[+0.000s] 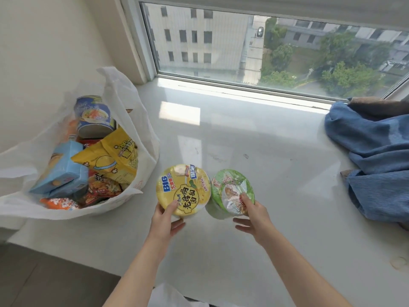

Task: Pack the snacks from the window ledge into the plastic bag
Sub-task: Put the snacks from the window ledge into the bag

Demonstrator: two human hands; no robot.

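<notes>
Ledge (254,138): pale, glossy stone sill below the window (265,47), carrying all that follows. Bag (124,100): white plastic, at the left end against the wall, mouth slumped open toward the viewer; already well filled with a blue cup (94,116) lying on its side at the back, a yellow packet (110,156), a light blue box (64,171) and red and orange packs beneath. Denim (371,151): blue cloth heaped at the right end, well apart from the snacks. Yellow bowl (183,189): noodle bowl near the front edge, just right of the bag, lid up and tipped slightly. Green bowl (231,191): smaller, just beside the yellow one, tilted toward the viewer. Left hand (164,220): thumb on the yellow lid, fingers curled under the near rim, gripping it. Right hand (252,214): thumb pressed on the green lid, fingers spread below the rim; grip looks loose. Remaining: these two bowls only, so packing appears near done. Hazards, as judged: a rim-only pinch could let either bowl slip or its foil lid tear; the sagging bag mouth may fold shut on entry; bowls set on the heaped load could roll out onto the ledge
</notes>
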